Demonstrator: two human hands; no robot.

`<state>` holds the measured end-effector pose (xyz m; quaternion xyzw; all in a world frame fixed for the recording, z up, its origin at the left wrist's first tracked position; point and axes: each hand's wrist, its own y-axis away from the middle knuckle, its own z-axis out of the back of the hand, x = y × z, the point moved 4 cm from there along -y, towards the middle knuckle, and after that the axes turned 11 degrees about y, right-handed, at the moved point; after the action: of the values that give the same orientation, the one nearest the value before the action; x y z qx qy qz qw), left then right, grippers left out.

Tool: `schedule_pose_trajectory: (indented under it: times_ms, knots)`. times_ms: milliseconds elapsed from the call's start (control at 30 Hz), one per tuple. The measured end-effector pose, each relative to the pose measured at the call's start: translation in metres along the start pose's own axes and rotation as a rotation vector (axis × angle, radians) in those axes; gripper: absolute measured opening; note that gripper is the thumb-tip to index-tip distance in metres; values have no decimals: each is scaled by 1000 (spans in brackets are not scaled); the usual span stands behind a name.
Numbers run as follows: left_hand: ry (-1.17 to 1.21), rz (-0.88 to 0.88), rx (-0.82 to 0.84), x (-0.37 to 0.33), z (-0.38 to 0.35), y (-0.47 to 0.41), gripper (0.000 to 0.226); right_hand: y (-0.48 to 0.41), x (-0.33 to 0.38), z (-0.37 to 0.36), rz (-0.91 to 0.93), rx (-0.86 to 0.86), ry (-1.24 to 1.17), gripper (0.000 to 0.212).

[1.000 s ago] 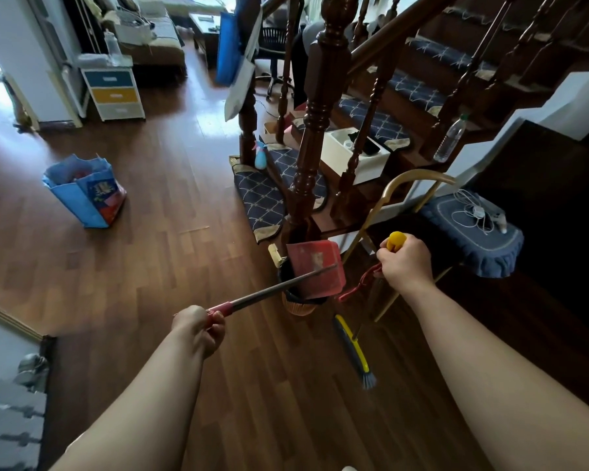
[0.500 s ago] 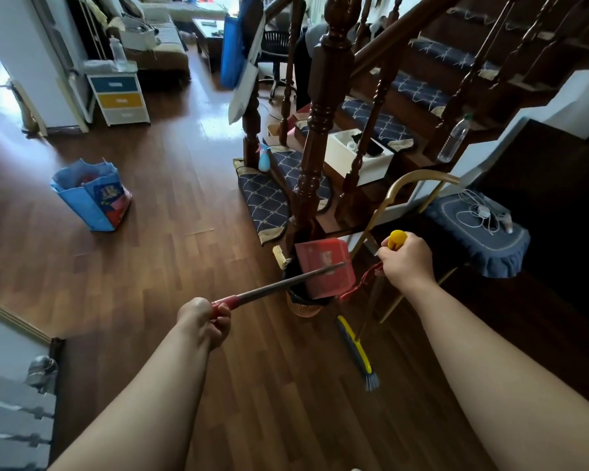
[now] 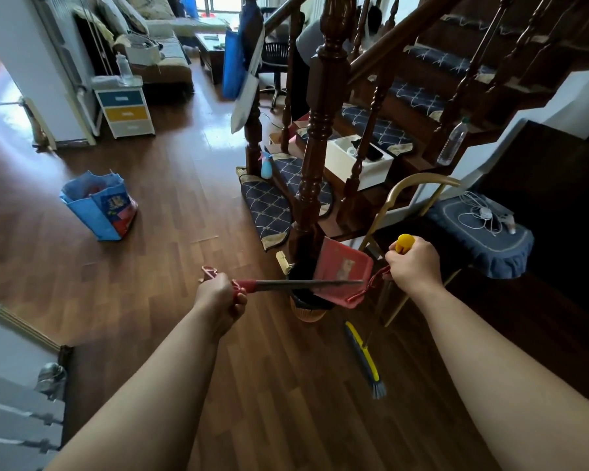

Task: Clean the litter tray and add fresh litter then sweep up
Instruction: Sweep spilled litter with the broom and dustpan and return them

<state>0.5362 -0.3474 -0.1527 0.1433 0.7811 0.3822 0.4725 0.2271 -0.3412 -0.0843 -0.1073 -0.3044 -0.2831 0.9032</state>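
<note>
The person has a tool in each hand. The left hand [image 3: 220, 294] is curled tight round the red grip at the end of the dustpan handle [image 3: 303, 284]. The red dustpan [image 3: 342, 271] is tipped up over a small dark bin [image 3: 308, 307] that sits by the foot of the big stair post [image 3: 323, 130].

The right hand [image 3: 413, 266] is wrapped round the top of the broom, just under its yellow cap [image 3: 405, 242]. The broom head [image 3: 363, 360] hangs low over the floor, bristles down; I cannot tell if it touches.

I think both tools are light and stiff. The long handle makes the pan swing, so a hold at the red grip seems best for aiming it at the bin — a hold lower on the broom stick would give more push for sweeping.

The wood floor [image 3: 150, 300] is smooth and shiny, so bits should slide easily. Blue mats lie on the stairs [image 3: 419, 96]. A blue bag [image 3: 99, 205] stands well apart on the left, and a chair with a blue cushion [image 3: 480, 236] is just beside the right hand. I cannot pick out the litter tray.
</note>
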Motion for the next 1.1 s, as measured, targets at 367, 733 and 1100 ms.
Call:
schedule_pose_trajectory:
  times_ms: [367,733,1100]
  knots:
    - [-487,-456,223,-33,-63,43,26,-2,-34,33,-81,-92,3,6]
    - [-879,-738,356,-18,-125,64,21,4,-86,66,-219,-176,-24,12]
    - [-1137,-828,465,11,-182,67,18,7,-133,83,-363,-223,-44,17]
